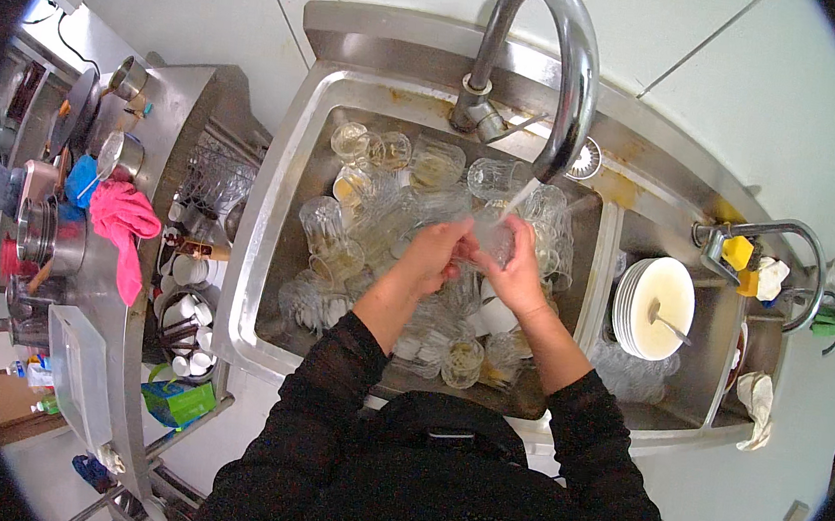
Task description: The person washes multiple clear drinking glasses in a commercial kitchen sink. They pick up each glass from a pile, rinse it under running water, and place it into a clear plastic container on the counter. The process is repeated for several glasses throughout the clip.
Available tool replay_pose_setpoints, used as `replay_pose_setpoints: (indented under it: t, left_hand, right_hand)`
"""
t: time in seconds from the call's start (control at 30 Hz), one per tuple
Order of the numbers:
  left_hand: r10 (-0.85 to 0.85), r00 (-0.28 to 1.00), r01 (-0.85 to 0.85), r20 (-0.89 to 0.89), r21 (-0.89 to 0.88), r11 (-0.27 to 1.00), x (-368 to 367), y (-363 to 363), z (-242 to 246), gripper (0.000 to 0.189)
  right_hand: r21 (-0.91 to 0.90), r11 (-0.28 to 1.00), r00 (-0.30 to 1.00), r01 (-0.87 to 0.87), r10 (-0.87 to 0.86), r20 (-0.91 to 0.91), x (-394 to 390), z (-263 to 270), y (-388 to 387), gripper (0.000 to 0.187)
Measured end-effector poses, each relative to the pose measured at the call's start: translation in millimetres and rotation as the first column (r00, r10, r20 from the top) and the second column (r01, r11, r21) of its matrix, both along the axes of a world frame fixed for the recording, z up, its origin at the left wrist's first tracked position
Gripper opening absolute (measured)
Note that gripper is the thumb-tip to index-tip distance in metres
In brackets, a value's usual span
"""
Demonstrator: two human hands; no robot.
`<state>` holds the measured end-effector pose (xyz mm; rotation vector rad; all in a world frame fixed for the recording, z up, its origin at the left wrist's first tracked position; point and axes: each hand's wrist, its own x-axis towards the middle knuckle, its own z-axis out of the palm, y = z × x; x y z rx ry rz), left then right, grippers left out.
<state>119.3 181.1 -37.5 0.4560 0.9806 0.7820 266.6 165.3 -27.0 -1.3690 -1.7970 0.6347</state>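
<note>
A clear drinking glass, blurred by motion and splashing, is held between my two hands under the running faucet. My right hand curls around its right side. The fingers of my left hand are bent against its left side, and some of them are hidden. Water pours from the tall curved faucet onto the glass. Below my hands, a stainless steel sink basin holds many clear glasses, such as a ribbed tumbler and an upright glass, with a few white cups among them.
In the right basin stands a stack of white plates with a spoon on top. A second faucet arches beside it. To the left, a steel counter carries pots, a pink cloth and a clear plastic bin.
</note>
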Motion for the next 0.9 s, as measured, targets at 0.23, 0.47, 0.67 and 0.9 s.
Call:
replay_pose_setpoints:
  t: [0.23,0.47,0.67,0.9]
  left_hand:
    - [0.168,0.966,-0.126,-0.198,0.208,0.970,9,-3,3,0.031]
    - [0.172,0.940,0.025,-0.295,0.560,0.828,4,-7,5,0.026]
    - [0.102,0.943,0.054,-0.316,0.447,0.893,2,-5,-1,0.031]
    - [0.188,0.931,-0.056,-0.313,0.385,0.921,15,-9,-15,0.036]
  right_hand:
    - [-0.405,0.907,0.826,-0.115,-0.139,-0.547,-10,-25,13,0.043]
    - [-0.770,0.503,0.544,-0.392,-0.548,-0.635,-3,0,17,0.043]
    - [-0.700,0.713,0.918,-0.043,-0.248,-0.309,1,1,19,0.050]
    - [-0.410,0.912,0.949,0.032,-0.157,-0.274,33,19,86,0.063]
